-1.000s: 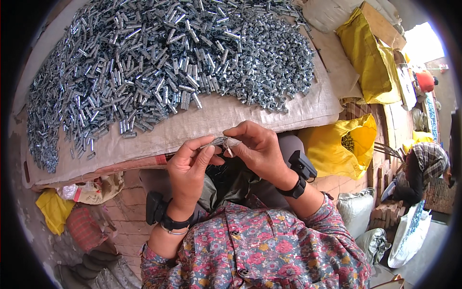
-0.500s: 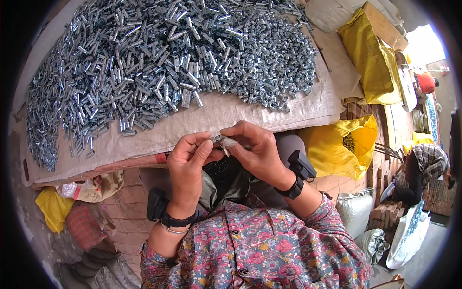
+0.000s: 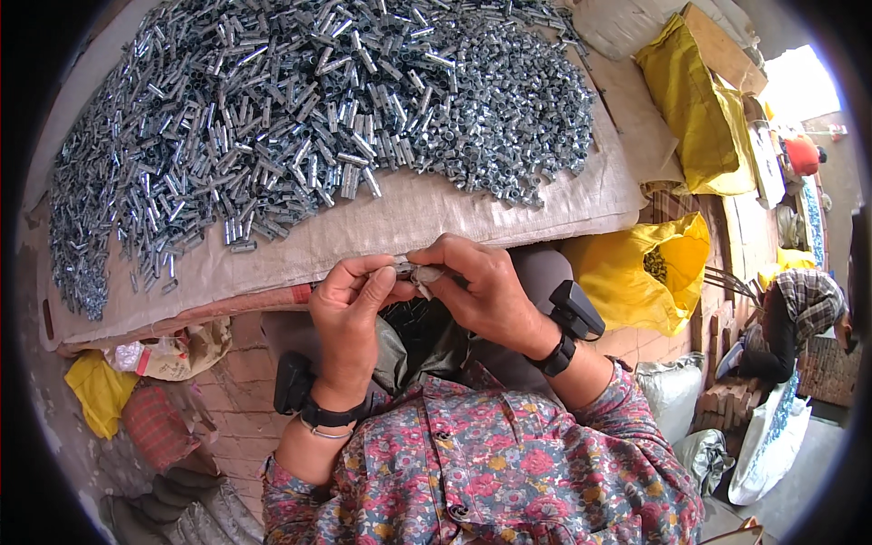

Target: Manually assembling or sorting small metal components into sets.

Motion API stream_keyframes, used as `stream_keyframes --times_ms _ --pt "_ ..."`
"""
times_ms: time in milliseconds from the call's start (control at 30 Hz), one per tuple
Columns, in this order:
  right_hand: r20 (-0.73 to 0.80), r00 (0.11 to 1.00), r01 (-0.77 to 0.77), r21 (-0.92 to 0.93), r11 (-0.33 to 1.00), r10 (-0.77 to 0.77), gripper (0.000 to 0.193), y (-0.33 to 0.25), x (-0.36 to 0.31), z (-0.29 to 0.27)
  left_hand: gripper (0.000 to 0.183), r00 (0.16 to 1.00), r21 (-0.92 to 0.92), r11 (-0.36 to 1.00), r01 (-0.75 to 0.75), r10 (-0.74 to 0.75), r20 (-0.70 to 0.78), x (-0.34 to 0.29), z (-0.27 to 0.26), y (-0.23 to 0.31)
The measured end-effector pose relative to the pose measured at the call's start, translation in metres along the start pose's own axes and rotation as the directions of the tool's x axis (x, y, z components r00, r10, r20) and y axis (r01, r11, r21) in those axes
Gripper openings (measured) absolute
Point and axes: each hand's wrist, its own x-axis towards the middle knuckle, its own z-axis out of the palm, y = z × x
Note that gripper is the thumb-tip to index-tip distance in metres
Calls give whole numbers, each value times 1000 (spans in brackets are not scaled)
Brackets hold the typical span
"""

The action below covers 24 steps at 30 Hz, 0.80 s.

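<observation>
My left hand point(image 3: 350, 295) and my right hand point(image 3: 477, 286) meet just off the near edge of the cloth-covered table. Between the fingertips of both is a small silvery metal sleeve point(image 3: 404, 270), mostly covered by the fingers. Something whitish point(image 3: 425, 274), like a scrap of cloth or tape, shows at my right thumb; I cannot tell if it is wrapped on. Beyond my hands lies a wide heap of long slotted metal sleeves point(image 3: 245, 127). Short metal rings point(image 3: 518, 118) are heaped at its right end.
Pale woven cloth point(image 3: 409, 213) covers the table. An open yellow sack point(image 3: 618, 291) with small pieces inside stands to the right, below another yellow sack point(image 3: 695, 118). Dark fabric point(image 3: 445, 336) lies over my lap. A bent-over person point(image 3: 799, 309) works at the far right.
Both hands have shifted slightly, the right one a little down and left. The fingers have turned around the metal sleeve, which stays held between them.
</observation>
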Motion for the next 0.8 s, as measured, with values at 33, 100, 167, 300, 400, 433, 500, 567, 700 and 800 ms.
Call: stream_keyframes --times_ms 33,100,167,300,400,433,500,567,700,800 --pt "-6 1000 20 -24 1000 -20 16 0 0 0 16 1000 0 1000 0 0 0 2 -2 2" --pt "-12 999 40 -47 998 -41 17 -1 2 -1 15 995 15 997 73 -73 65 5 -6 5" --pt "51 998 24 -70 997 -20 19 -3 3 -4 15 990 29 995 98 -100 94 6 -10 8" --pt "67 994 92 -93 991 -86 20 -2 5 -9 14 978 67 989 132 -141 157 8 -15 11" --pt "123 984 139 -101 985 -126 21 -3 6 -14 17 968 131 985 116 -141 207 9 -19 12" --pt "159 980 132 -58 990 -122 21 -3 6 -16 18 967 143 984 105 -134 214 9 -19 12" --pt "228 971 80 -3 997 -77 18 -2 8 -21 18 947 108 983 150 -175 269 9 -22 16" --pt "287 957 12 89 996 -37 18 -4 12 -25 20 911 63 971 231 -239 337 8 -21 20" --pt "512 848 -441 540 717 136 13 6 11 -19 25 851 -21 929 370 -330 409 11 -23 17" --pt "632 759 -611 609 505 155 17 19 15 -21 23 868 50 927 372 -366 337 16 -21 18"
